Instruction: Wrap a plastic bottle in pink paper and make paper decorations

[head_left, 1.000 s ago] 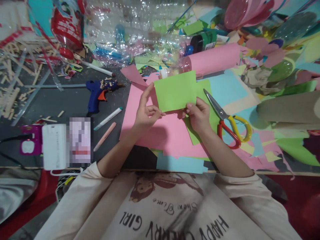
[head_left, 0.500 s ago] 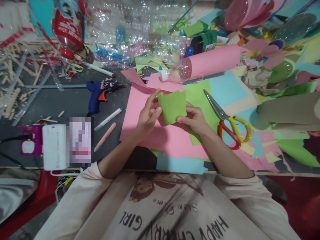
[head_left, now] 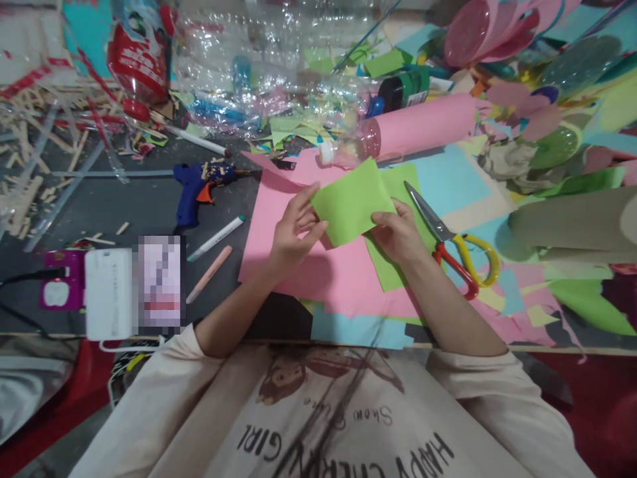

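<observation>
A small piece of green paper [head_left: 352,202] is held up between my two hands, tilted, over a pink sheet [head_left: 269,239]. My right hand [head_left: 397,234] pinches its right edge, thumb in front and fingers behind. At the left edge my left hand [head_left: 297,229] holds it with curled fingers and thumb. A larger green sheet [head_left: 395,272] lies under my right hand. Just to the right rest scissors [head_left: 442,232] with one red and one yellow handle, blades partly over the green sheet.
A blue glue gun [head_left: 188,192] and two markers [head_left: 216,238] lie to the left. Behind the sheets is a bottle wrapped in pink paper [head_left: 428,126]. Wooden sticks [head_left: 30,159] are scattered far left. A white power adapter [head_left: 109,292] sits near the front edge. Paper scraps [head_left: 527,292] cover the right side.
The green paper has turned and risen at its top corner, showing a wider, brighter face. My right hand has shifted slightly to the right; my left hand has barely moved.
</observation>
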The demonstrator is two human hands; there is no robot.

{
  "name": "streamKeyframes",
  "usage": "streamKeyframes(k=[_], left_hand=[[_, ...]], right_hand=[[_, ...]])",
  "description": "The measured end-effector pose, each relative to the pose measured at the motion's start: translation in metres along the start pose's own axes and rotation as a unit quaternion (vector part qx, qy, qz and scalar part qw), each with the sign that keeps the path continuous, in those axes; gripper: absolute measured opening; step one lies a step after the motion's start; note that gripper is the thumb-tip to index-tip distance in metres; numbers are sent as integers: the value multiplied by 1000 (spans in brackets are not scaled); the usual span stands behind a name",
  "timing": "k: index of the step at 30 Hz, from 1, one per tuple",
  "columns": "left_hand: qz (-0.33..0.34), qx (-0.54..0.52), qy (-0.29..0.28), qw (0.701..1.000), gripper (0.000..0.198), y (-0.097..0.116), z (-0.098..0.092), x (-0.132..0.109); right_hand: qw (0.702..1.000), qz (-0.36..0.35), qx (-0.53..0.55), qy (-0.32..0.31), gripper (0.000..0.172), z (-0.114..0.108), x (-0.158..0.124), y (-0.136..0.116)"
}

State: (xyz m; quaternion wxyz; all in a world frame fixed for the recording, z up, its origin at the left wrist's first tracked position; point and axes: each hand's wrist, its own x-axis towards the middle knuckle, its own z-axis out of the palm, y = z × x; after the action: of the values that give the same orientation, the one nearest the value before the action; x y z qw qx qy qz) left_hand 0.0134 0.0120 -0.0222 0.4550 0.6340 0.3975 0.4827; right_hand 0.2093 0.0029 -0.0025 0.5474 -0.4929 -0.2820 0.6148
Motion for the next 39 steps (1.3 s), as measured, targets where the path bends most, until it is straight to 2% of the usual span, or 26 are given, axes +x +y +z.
streamKeyframes(k=[2,5,9,12,15,19,24,29,31,35,39], left_hand=[[-23,-22,-16,999,58,5,-2,1],[-71,-50,-36,996,48,13,-4,1],[-104,-63,-22,992,43,16,-3,0],[-87,-53,10,995,43,12,-1,-1],[-79,-35,18,996,45,10,-1,-2],[-58,-6,-7,998,47,14,-4,-3],[1,-22,-72,997,35,24,-9,2],[-61,-30,-58,996,49,31,-8,9],[-74,-3,-71,995,42,32,-7,10],[-49,1,-91,995,14,31,-7,9],[-33,41,-59,997,19,28,-8,9]], right_hand=[[1000,-8,1,5,27,0,1,0],[1000,-18,13,11,28,0,1,0],[1000,-10,12,-6,29,3,0,-3],[1000,-7,-4,-27,34,3,-1,-2],[999,-7,-23,-33,36,-1,-1,1],[999,-30,-29,-8,37,-5,2,6],[996,-77,-40,11,42,-1,4,7],[994,-92,-53,32,46,-3,5,8],[993,-93,-59,45,47,-8,7,10],[993,-77,-77,53,44,-14,13,12],[992,-106,-63,19,45,-8,11,11]])
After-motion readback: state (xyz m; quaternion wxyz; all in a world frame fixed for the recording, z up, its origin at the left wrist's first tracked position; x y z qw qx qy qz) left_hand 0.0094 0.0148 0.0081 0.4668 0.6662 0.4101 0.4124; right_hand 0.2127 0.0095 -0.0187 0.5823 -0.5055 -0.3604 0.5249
